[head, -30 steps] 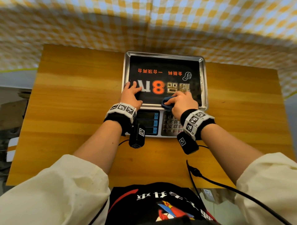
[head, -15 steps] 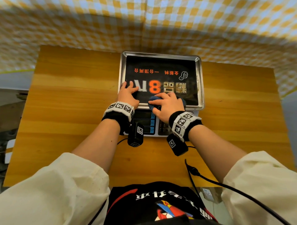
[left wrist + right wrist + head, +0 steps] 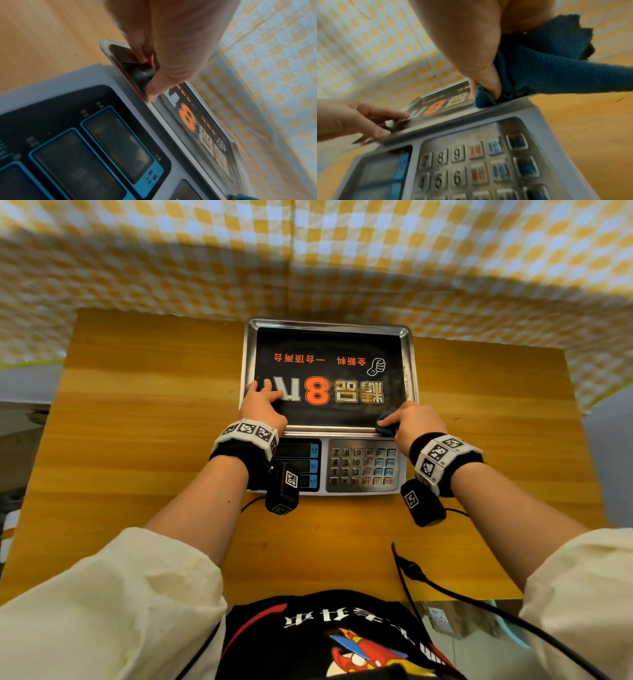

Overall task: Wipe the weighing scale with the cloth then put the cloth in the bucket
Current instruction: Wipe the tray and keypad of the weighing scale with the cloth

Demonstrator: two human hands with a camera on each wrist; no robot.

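The weighing scale stands in the middle of the wooden table, its steel pan covered by a black printed sheet, with displays and a keypad on its near face. My right hand grips a bunched dark blue cloth and presses it on the pan's near right corner; in the right wrist view the cloth hangs out past my fingers. My left hand lies with straight fingers spread on the pan's near left corner. No bucket shows in any view.
The wooden table spreads wide on both sides of the scale. A yellow and white chequered cloth hangs behind the far edge. A black cable runs over the near table edge on my right.
My right hand has slid the cloth from the middle of the pan's near edge to its near right corner. The left hand has stayed on the left corner.
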